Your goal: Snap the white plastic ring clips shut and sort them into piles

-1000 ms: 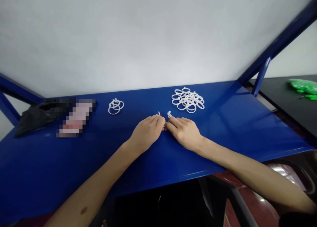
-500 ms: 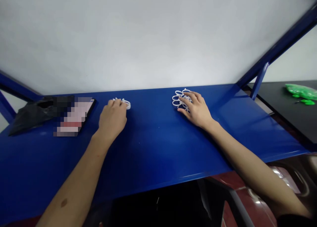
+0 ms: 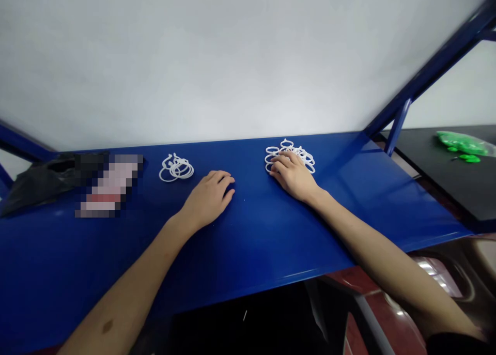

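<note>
Your right hand (image 3: pixel 295 176) lies on the big pile of white rings (image 3: pixel 290 157), fingers spread, picking 1; left hand (image 3: pixel 209 196) rests loose & empty on the blue shelf (image 3: pixel 248 231), near small pile (image 3: pixel 176 168). Next needs a clean pinch on 1 ring

On blue metal shelf (image 3: pixel 251 241): big pile of white plastic rings (image 3: pixel 300 153) right, under right hand (image 3: pixel 292 176); small white ring cluster (image 3: pixel 176 168) left; left hand (image 3: pixel 207 197) between; black plastic bag (image 3: pixel 34 182) far left.
</note>
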The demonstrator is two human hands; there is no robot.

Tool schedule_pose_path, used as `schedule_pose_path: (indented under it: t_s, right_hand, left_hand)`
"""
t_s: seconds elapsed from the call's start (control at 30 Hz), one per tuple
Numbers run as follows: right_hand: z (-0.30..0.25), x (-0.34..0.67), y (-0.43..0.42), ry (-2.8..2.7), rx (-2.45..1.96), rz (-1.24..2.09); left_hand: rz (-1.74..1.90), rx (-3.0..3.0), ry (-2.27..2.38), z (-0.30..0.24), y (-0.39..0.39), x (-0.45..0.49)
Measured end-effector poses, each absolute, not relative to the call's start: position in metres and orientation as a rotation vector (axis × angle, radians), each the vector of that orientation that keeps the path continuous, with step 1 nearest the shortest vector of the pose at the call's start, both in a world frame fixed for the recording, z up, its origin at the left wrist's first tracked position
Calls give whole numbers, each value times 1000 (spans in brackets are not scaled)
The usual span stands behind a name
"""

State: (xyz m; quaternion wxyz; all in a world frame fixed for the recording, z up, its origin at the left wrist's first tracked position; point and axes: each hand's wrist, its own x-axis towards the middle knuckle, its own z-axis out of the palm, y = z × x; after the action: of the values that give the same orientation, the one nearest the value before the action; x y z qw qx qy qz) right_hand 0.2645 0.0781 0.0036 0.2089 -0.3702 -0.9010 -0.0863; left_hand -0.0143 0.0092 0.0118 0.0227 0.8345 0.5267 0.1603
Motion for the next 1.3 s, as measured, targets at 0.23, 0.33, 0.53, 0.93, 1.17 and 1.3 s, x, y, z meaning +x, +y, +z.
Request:
schedule_pose_path:
  t_s: [0.23, 0.33, 0.53, 0.93, 1.17, 1.3]
  right_hand:
    - [10, 253, 63, -2609, -832, -123]
    - [14, 244, 48, -2647, -682, -80]
    - [21, 234, 27, -2711, -478, 22]
    - [19, 237, 28, -2684, -512, 112]
    - [20, 236, 28, -2657, -566, 122]
    - [19, 236, 28, -2626, -597, 92]
  left_hand:
    - [527, 2593, 1538, 13, 2, -6]
    - [581, 2609, 1517, 13, 1, -3]
    - [606, 2660, 1368, 7, 0, 1]
    - [642, 2669, 1390, 14, 2, 2]
    - [802, 2595, 1484, 18, -2, 5]
    - [950, 2400, 1485, 20, -4, 7]
